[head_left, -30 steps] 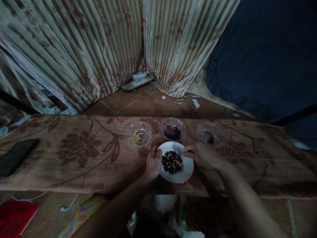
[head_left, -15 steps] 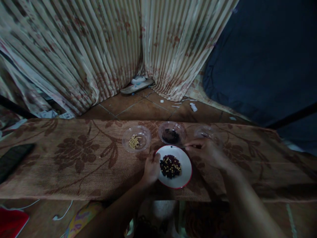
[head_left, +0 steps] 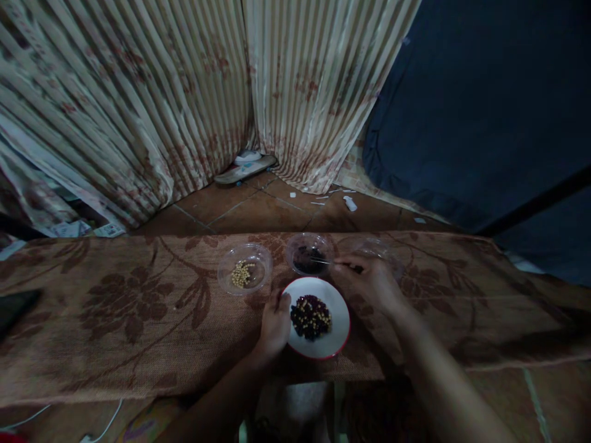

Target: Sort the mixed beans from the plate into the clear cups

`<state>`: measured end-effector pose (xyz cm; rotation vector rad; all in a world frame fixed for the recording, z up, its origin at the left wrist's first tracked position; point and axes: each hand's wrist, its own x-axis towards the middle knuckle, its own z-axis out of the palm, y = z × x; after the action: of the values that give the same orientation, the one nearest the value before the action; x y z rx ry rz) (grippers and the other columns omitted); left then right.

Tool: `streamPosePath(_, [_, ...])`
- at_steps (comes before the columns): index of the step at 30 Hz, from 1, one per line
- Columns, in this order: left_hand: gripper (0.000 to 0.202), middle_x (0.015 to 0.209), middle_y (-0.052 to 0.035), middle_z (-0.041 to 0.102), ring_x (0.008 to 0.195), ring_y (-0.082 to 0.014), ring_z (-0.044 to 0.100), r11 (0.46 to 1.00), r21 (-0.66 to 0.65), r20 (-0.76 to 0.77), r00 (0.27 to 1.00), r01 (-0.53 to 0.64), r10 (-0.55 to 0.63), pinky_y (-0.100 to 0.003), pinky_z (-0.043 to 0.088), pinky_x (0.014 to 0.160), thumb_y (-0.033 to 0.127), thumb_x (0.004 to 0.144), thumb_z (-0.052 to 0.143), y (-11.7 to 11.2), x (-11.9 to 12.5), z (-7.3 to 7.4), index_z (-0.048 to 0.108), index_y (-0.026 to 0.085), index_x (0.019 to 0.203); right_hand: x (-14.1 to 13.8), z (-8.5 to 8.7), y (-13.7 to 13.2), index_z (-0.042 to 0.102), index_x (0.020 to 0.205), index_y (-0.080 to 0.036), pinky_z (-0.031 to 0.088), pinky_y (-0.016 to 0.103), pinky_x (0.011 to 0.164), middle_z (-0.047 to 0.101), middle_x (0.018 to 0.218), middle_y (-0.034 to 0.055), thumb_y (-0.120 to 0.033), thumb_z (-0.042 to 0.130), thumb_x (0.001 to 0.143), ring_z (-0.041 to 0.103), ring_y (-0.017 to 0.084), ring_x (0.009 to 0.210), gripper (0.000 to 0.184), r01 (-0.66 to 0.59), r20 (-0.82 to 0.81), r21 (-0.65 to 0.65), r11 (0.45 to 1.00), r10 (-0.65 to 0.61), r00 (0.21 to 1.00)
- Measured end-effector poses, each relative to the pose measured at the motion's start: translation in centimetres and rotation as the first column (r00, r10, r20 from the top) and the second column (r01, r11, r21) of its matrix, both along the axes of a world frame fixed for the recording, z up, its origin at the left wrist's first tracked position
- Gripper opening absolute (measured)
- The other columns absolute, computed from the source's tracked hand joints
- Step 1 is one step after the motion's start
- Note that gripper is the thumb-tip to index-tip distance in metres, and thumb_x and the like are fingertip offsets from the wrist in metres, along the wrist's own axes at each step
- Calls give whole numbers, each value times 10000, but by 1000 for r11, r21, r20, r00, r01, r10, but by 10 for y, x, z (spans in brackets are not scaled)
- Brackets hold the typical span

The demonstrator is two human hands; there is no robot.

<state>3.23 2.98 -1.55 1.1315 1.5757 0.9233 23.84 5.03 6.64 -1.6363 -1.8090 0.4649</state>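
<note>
A white plate (head_left: 337, 307) with a red rim holds a heap of mixed dark and pale beans (head_left: 310, 316). My left hand (head_left: 274, 325) rests on the plate's left edge, fingers curled against it. My right hand (head_left: 369, 280) pinches thin metal tweezers (head_left: 325, 261), whose tip reaches over the middle clear bowl (head_left: 308, 253) of dark beans. A clear bowl (head_left: 244, 268) with pale beans stands to the left. A third clear bowl (head_left: 377, 248) is partly hidden behind my right hand.
The bowls and plate stand on a brown cloth with a flower pattern (head_left: 129, 301). A dark phone (head_left: 13, 307) lies at the far left. Behind are striped curtains (head_left: 184, 92), a sandal (head_left: 244, 169) on tiled floor, and a dark blue sheet (head_left: 484, 104).
My right hand lifted the tweezers from the plate's heap and carried them up and left over the middle bowl. The left hand stayed on the plate. The view tilted down and right.
</note>
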Motion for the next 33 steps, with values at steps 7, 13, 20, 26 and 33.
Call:
streamPosePath(7, [322, 1096, -108, 650, 1058, -219, 564, 999, -32, -12, 1000, -28, 27, -355, 381, 973, 298, 799, 461, -1, 2, 0, 616, 144, 1034, -3, -3, -8, 714, 864, -250, 457, 281, 677, 711, 849, -3, -358, 564, 783, 630, 176, 733, 201, -335, 16, -371, 866, 367, 930])
streamPosePath(13, [297, 1048, -89, 667, 1011, -206, 578, 999, -21, -20, 999, -33, 32, -331, 400, 945, 295, 797, 459, 0, 2, -1, 626, 157, 1000, -7, -5, -9, 715, 815, -279, 440, 282, 708, 703, 855, -8, -318, 541, 784, 622, 183, 782, 181, -354, 157, -408, 842, 446, 881])
streamPosePath(20, [281, 998, -78, 676, 962, -203, 592, 1000, -4, -4, 1000, -19, 19, -331, 416, 917, 295, 788, 462, 0, 2, -2, 630, 154, 965, -8, -9, -9, 708, 852, -280, 436, 301, 717, 701, 853, 1, -339, 522, 797, 618, 190, 784, 203, -331, 226, -406, 852, 444, 867])
streamPosePath(26, [294, 988, -83, 672, 946, -205, 589, 1000, -2, -15, 1000, -12, 12, -340, 417, 908, 301, 789, 452, 1, 2, -3, 622, 149, 975, -10, -10, -10, 710, 845, -283, 426, 276, 683, 700, 831, -8, -355, 513, 807, 616, 179, 759, 214, -323, 228, -394, 861, 431, 873])
streamPosePath(33, [265, 980, -75, 677, 934, -192, 593, 1000, 1, 4, 1000, -28, 28, -311, 423, 895, 287, 787, 465, 0, 3, -1, 629, 158, 949, -10, -10, -9, 714, 825, -273, 423, 274, 681, 704, 821, -3, -349, 523, 802, 614, 176, 733, 207, -340, 202, -380, 860, 436, 877])
